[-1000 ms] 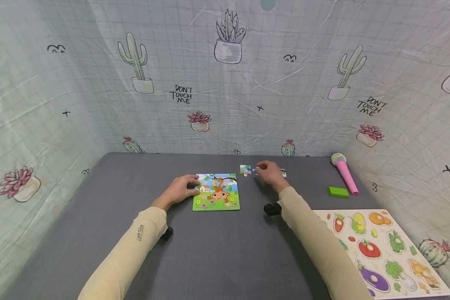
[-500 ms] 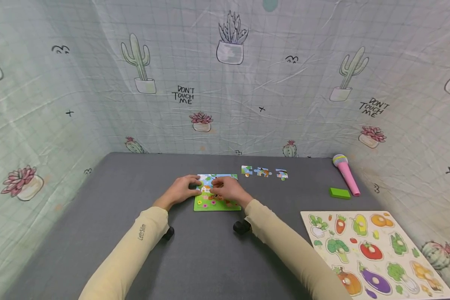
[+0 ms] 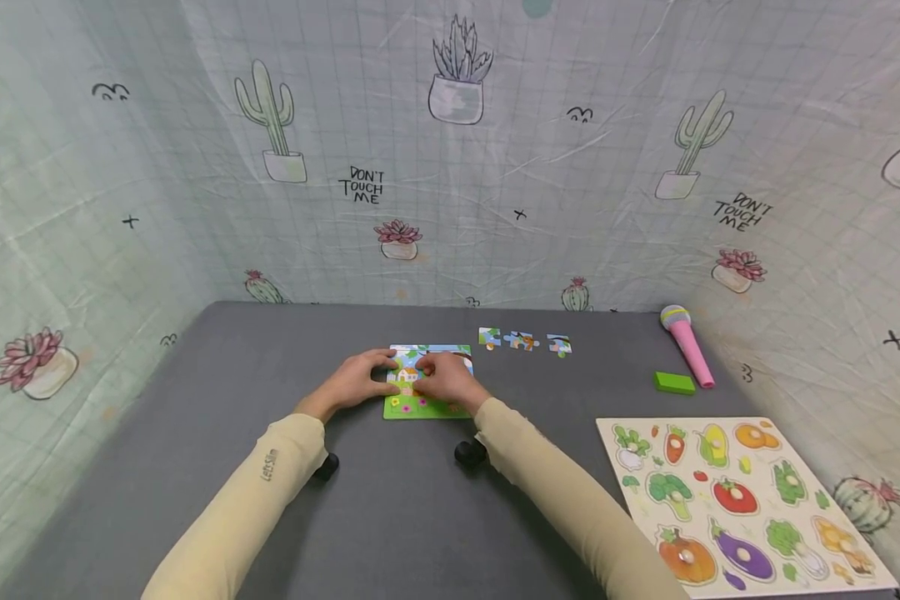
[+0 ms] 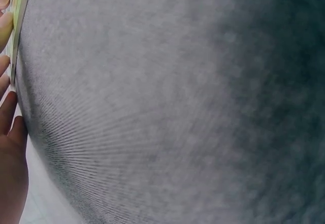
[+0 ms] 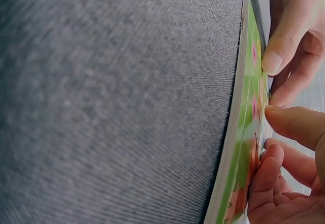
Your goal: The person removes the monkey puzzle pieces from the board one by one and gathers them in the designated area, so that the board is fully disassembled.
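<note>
A jigsaw puzzle (image 3: 426,412) with a green-edged board and a cartoon meadow picture lies flat on the dark table. At its left edge is my left hand (image 3: 345,386), thumb and fingertips touching the board. In the right wrist view that left thumb (image 5: 277,56) presses on top. My right hand (image 3: 450,380) is over the middle of the picture, its bent thumb and fingertips at a puzzle piece in the board. The hand mostly hides that piece. Behind the board, to the right, lie three loose puzzle pieces (image 3: 489,337): one with leaves, one with an orange part, one with a branch.
On the right stands out a cream board with vegetable pieces (image 3: 750,508), near the table's front. A pink toy microphone (image 3: 690,348) and a green block (image 3: 674,382) lie further back. A printed cloth (image 3: 457,208) hangs behind the table.
My right hand has left the loose pieces and moved left and nearer, onto the puzzle's middle, uncovering those pieces. My left hand has stayed at the board's left edge.
</note>
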`<action>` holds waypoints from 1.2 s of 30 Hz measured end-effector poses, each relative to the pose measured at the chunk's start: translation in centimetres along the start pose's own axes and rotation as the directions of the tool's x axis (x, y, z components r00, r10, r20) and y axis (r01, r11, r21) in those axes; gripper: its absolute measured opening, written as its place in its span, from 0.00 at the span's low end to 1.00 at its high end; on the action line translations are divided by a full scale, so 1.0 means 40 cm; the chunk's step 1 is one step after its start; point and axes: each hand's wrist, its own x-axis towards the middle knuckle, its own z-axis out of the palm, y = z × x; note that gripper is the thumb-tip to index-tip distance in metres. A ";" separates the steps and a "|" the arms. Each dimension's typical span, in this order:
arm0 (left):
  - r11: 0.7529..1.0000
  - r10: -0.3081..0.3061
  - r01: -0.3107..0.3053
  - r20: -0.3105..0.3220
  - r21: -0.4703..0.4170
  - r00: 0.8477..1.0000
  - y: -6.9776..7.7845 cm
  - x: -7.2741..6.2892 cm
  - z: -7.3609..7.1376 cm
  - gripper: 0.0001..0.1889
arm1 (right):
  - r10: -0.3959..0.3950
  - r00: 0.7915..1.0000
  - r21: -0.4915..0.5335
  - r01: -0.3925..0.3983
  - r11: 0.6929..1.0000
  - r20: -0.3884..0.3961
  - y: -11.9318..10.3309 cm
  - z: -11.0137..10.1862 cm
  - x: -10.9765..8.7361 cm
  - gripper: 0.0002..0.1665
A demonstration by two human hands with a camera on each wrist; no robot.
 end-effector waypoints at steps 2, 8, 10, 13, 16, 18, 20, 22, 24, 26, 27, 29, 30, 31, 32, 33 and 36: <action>1.000 0.009 -0.009 -0.005 -0.002 1.000 0.003 -0.004 -0.002 0.25 | -0.001 1.000 -0.002 0.001 1.000 0.003 -0.002 0.000 0.002 0.21; 1.000 0.009 -0.009 -0.009 0.007 1.000 0.010 -0.009 -0.004 0.25 | 0.007 1.000 0.002 -0.007 1.000 0.016 -0.005 -0.001 0.001 0.19; 1.000 0.009 -0.009 -0.008 0.012 1.000 0.010 -0.008 -0.004 0.24 | 0.012 1.000 0.005 -0.012 1.000 0.015 -0.006 -0.002 0.000 0.18; 1.000 0.013 -0.013 -0.011 0.021 1.000 0.009 -0.006 -0.005 0.24 | 0.020 1.000 0.018 -0.020 1.000 0.008 -0.008 -0.003 -0.002 0.17; 1.000 0.011 -0.011 -0.013 0.027 1.000 0.008 -0.003 -0.006 0.24 | 0.025 1.000 0.039 -0.025 0.999 0.003 -0.011 -0.004 -0.003 0.17; 1.000 0.007 -0.006 -0.011 0.030 1.000 0.007 -0.002 -0.006 0.25 | 0.027 1.000 0.055 -0.027 0.998 0.001 -0.011 -0.005 -0.004 0.17; 0.999 0.003 -0.002 -0.009 0.033 1.000 0.007 -0.001 -0.006 0.25 | 0.027 1.000 0.071 -0.027 0.997 -0.002 -0.010 -0.004 -0.003 0.17; 0.999 0.000 0.000 -0.006 0.033 1.000 0.008 -0.001 -0.007 0.25 | 0.028 1.000 0.089 -0.027 0.996 -0.004 -0.009 -0.003 -0.002 0.17; 0.999 -0.001 0.001 -0.002 0.035 1.000 0.010 -0.002 -0.009 0.25 | 0.032 0.999 0.107 -0.031 0.994 -0.006 -0.008 -0.003 -0.002 0.17; 0.999 -0.001 0.001 0.001 0.034 1.000 0.012 -0.004 -0.009 0.25 | 0.044 0.999 0.131 -0.043 0.990 0.001 -0.009 -0.001 -0.003 0.18; 0.999 0.002 -0.002 0.001 0.036 1.000 0.011 -0.004 -0.009 0.25 | 0.050 0.999 0.144 -0.050 0.988 0.004 -0.010 -0.001 -0.004 0.18; 0.999 0.008 -0.008 0.000 0.040 1.000 0.011 -0.004 -0.010 0.25 | 0.063 0.998 0.161 -0.065 0.985 0.013 -0.015 0.000 -0.005 0.19; 0.999 0.010 -0.010 -0.001 0.042 1.000 0.011 -0.004 -0.010 0.25 | 0.069 0.997 0.166 -0.071 0.984 0.017 -0.017 0.001 -0.006 0.19; 0.999 0.012 -0.012 0.000 0.044 1.000 0.011 -0.003 -0.010 0.25 | 0.075 0.997 0.165 -0.078 0.983 0.021 -0.020 0.002 -0.007 0.20; 0.999 0.013 -0.013 0.000 0.046 1.000 0.010 -0.002 -0.010 0.25 | 0.078 0.997 0.157 -0.081 0.984 0.023 -0.022 0.002 -0.007 0.21; 0.999 0.015 -0.015 0.001 0.049 1.000 0.010 -0.002 -0.010 0.25 | 0.081 0.996 0.144 -0.083 0.986 0.025 -0.025 0.003 -0.007 0.22; 0.999 0.011 -0.011 0.005 0.053 1.000 0.011 -0.001 -0.009 0.25 | 0.083 0.996 0.106 -0.085 0.991 0.030 -0.027 0.004 -0.006 0.24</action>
